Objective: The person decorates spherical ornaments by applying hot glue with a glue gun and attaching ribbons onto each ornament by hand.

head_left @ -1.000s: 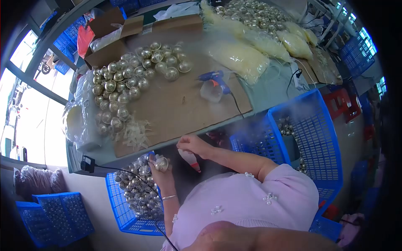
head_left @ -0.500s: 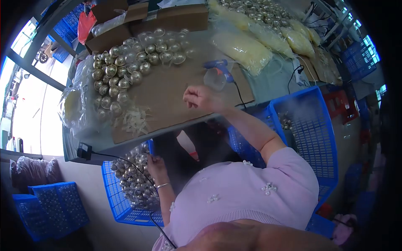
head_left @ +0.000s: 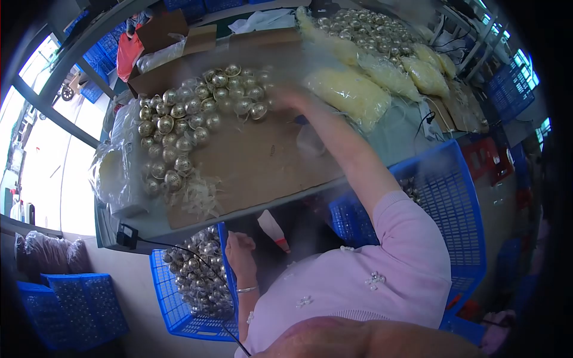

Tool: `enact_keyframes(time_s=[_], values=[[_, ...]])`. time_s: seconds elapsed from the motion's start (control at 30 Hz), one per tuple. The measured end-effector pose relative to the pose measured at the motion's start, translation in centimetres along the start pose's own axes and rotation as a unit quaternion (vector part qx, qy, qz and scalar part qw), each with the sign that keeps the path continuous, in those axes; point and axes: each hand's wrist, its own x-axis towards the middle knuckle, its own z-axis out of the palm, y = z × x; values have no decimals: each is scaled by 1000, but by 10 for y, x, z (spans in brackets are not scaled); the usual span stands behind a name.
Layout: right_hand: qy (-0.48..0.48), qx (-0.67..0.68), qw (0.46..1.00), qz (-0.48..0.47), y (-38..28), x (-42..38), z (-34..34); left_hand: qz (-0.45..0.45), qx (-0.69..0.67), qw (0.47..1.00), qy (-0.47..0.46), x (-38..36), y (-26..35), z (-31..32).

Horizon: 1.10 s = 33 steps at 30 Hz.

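Note:
My right hand [head_left: 285,98] reaches across the table to the right end of the pile of gold-silver balls [head_left: 221,94]; it is blurred and its fingers are hard to make out. My left hand [head_left: 240,246], with a bracelet at the wrist, is at the inner rim of a blue basket [head_left: 156,280] holding many similar balls [head_left: 200,271]. Its fingers are curled, and what they hold, if anything, is hidden. Brown cardboard [head_left: 256,161] lies under the pile, with white strips [head_left: 200,194] near its front edge. A clear round container [head_left: 310,141] stands to the right.
Clear bags of yellowish material [head_left: 352,89] lie at the right of the table, with more balls [head_left: 370,30] behind. A cardboard box [head_left: 206,62] stands at the back. A large blue basket [head_left: 441,191] is at my right. A black cable [head_left: 173,246] hangs across the left basket.
My right hand has moved forward from above the cardboard to the pile's right end. My left hand has shifted slightly right, towards the basket's inner rim. The view has shifted too.

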Motion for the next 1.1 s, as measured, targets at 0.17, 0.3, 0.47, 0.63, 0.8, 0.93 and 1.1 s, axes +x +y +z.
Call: enact_keyframes(time_s=[0.17,0.3,0.47,0.63,0.8,0.93,1.1], values=[[22,143,975,-167,-42,-46,-29,29,-41,991,-123,1,23,48],[-126,280,904,-297,-119,-171,-21,-54,-194,959,-200,0,44,96],[-150,259,925,-234,-137,-238,31,16,-11,976,-217,22,20,83],[-141,357,915,-123,-100,-244,60,5,77,985,-153,2,13,70],[-119,419,893,-114,-87,-247,61,-81,-38,989,-115,-1,14,65],[-96,445,883,-115,-96,-244,49,-78,8,988,-129,-2,10,56],[-86,527,841,-85,-110,-246,50,-92,20,986,-137,-3,1,39]])
